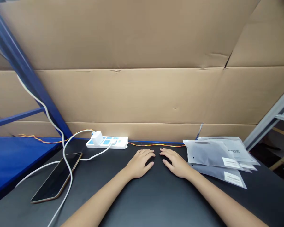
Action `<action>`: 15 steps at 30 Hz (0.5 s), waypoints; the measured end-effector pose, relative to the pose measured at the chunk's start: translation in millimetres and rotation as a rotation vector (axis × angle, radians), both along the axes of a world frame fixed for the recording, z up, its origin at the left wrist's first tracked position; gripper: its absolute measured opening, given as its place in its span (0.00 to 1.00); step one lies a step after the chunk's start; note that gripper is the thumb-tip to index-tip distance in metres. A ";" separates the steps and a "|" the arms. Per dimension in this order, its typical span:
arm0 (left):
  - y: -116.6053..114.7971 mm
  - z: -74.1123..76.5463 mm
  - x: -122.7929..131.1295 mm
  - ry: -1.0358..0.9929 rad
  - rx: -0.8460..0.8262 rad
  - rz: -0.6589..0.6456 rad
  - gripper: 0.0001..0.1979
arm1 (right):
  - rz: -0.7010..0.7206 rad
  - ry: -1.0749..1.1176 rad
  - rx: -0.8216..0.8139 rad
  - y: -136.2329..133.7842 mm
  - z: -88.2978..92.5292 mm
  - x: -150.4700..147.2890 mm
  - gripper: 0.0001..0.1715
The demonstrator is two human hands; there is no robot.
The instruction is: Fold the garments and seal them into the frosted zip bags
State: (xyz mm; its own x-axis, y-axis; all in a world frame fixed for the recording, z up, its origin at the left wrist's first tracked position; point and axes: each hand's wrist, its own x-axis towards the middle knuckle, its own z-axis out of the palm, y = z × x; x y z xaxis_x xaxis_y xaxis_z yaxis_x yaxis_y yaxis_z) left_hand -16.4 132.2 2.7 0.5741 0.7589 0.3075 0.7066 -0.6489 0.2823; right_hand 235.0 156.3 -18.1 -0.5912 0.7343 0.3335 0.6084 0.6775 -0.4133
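My left hand (141, 162) and my right hand (175, 162) lie flat, palms down, side by side on the black table mat (156, 195), fingers stretched out and holding nothing. Just right of my right hand is a stack of frosted plastic bags (215, 156) with white labels. To the left lies a dark phone (57, 177), screen up, with a white cable (68, 164) running across it.
A white power strip (109, 142) with a white charger plugged in sits at the table's back edge. A twisted red-yellow wire (156, 145) runs along that edge. Cardboard sheets (142, 94) wall off the back. A blue metal shelf frame (26, 82) stands left, a grey frame (269, 119) right.
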 end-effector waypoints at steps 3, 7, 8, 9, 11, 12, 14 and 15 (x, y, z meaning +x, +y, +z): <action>-0.3 0.3 0.3 0.005 -0.002 0.004 0.16 | 0.000 -0.007 0.000 -0.2 0.7 -0.2 0.21; -0.4 0.1 0.4 -0.005 0.003 0.006 0.16 | 0.003 0.003 0.004 -1.1 1.9 -0.4 0.21; -0.4 0.1 0.3 -0.005 0.003 0.006 0.16 | 0.003 0.005 0.004 -1.3 1.9 -0.3 0.21; -0.4 0.1 0.3 -0.005 0.002 0.005 0.16 | 0.003 0.005 0.005 -1.4 1.6 -0.2 0.20; -0.4 0.3 0.1 -0.005 0.001 0.003 0.16 | 0.001 0.002 0.006 -0.9 0.4 0.4 0.20; -0.4 0.4 0.1 -0.006 0.001 0.002 0.16 | -0.002 -0.002 0.006 -0.5 -0.1 0.8 0.20; -0.3 0.7 -0.1 -0.007 0.000 0.002 0.16 | 0.005 -0.019 -0.005 0.2 1.2 1.3 0.21; -0.1 0.7 -0.2 -0.007 -0.002 0.003 0.15 | 0.011 -0.028 -0.018 -0.1 4.1 1.2 0.21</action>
State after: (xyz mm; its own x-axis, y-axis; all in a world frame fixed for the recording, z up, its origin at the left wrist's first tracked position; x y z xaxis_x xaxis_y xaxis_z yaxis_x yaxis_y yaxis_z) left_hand -16.6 132.1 3.4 0.5696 0.7612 0.3100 0.7067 -0.6462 0.2881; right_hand 236.2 156.2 -14.0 -0.6083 0.7333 0.3036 0.6121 0.6770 -0.4087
